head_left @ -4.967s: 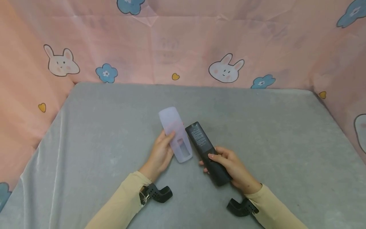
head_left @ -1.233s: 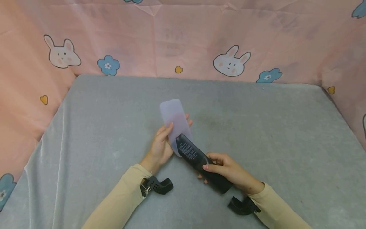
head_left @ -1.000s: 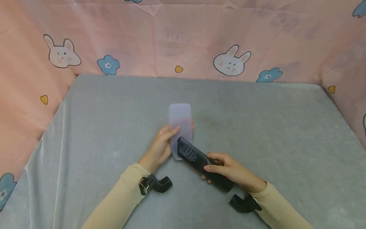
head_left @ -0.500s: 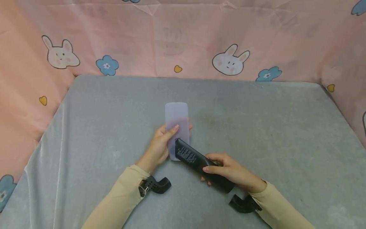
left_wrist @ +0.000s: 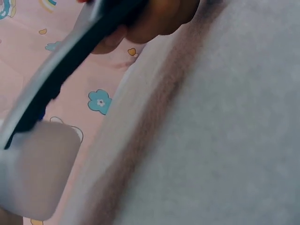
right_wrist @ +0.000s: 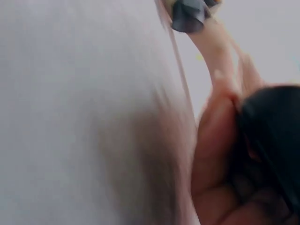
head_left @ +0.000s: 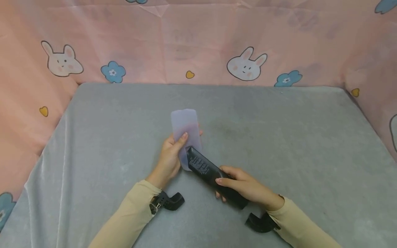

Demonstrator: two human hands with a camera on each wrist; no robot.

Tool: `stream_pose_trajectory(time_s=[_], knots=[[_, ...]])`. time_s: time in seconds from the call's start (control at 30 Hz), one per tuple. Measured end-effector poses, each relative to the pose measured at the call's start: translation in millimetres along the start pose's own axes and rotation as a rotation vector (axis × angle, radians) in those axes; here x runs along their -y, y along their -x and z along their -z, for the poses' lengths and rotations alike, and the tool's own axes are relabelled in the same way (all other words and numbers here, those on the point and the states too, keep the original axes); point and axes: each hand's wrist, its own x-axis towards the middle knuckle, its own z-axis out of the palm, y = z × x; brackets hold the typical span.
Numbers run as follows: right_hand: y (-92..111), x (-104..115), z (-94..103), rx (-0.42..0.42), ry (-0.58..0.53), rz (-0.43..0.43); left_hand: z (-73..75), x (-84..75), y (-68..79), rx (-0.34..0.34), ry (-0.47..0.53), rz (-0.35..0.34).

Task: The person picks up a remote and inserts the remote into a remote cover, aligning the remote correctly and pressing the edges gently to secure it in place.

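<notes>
Head view: short of the surface's (head_left: 310, 144) far edge, the cover (head_left: 185, 120) is clamped by the left grip (head_left: 168, 158), the remote (head_left: 206, 172) by the right grip (head_left: 246, 186). Fitting seems underway; an aligned push is probably called for.

That's the right hand (right_wrist: 213, 154) at four o'clock, close up, its fingers bent round a black remote (right_wrist: 276, 136) that runs out of sight at three. The left hand (right_wrist: 225, 58) reaches in toward two o'clock, a black wrist device (right_wrist: 188, 18) showing at one; whatever it holds I can't make out. Pale grey cloth (right_wrist: 70, 93) fills nine o'clock, with a brownish blurred patch (right_wrist: 143, 161) at six.
</notes>
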Motion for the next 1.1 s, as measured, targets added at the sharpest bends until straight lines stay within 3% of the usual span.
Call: stream_pose_trajectory(time_s=[0.23,0.7,1.1], knots=[[-2.3,-1.6,-6.9,-0.108,-0.007,0.048,-0.6,2.1,-0.9,-0.052,0.099,-0.066],[-1.8,-2.3,-15.0,-0.137,-0.139,0.069,-10.2,9.5,5.9,-0.011,0.296,0.016],[-2.4,-5.3,-18.1,-0.200,-0.288,0.081,-11.7,12.6,7.6,0.036,0.327,-0.018]])
